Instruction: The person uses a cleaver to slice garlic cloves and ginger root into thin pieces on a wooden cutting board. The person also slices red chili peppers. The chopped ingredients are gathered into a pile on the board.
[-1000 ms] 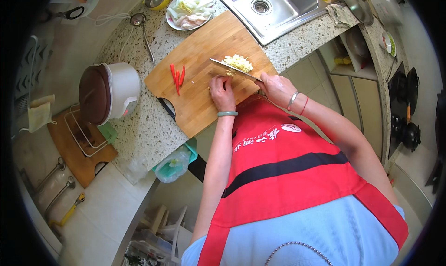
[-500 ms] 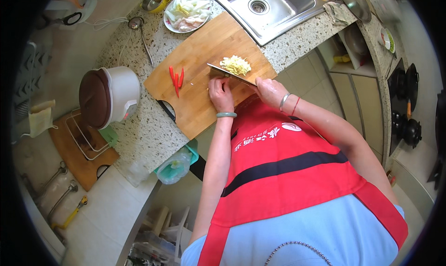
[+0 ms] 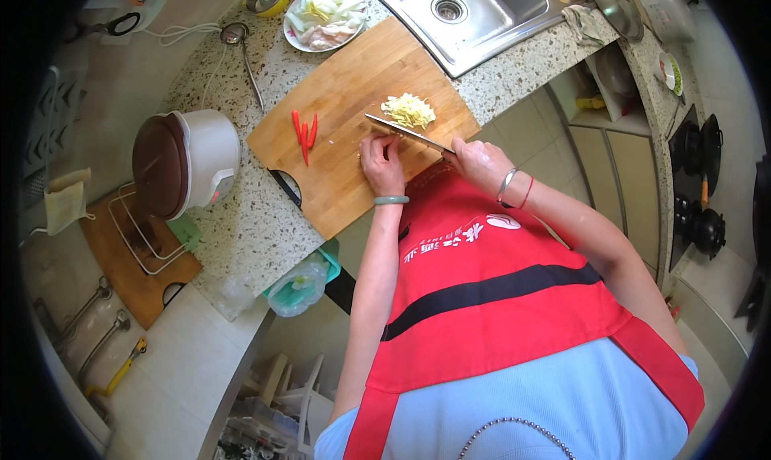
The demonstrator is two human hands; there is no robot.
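Note:
On a wooden cutting board (image 3: 345,74), my right hand (image 3: 482,164) grips the handle of a kitchen knife (image 3: 409,132). Its blade points left across the board, just in front of a pile of pale yellow shreds (image 3: 409,110). My left hand (image 3: 382,163) presses down with curled fingers close to the blade; whatever they hold is hidden beneath them. Several red chili peppers (image 3: 304,136) lie on the board to the left of my hands.
A plate of pale sliced food (image 3: 325,18) stands beyond the board, a steel sink (image 3: 490,18) at the far right. To the left are a rice cooker (image 3: 186,164) and a ladle (image 3: 241,46). A plastic-lined bin (image 3: 299,287) hangs at the counter edge.
My right hand and the knife have shifted slightly to the right, and the blade's angle has changed a little. My left hand stays in nearly the same place.

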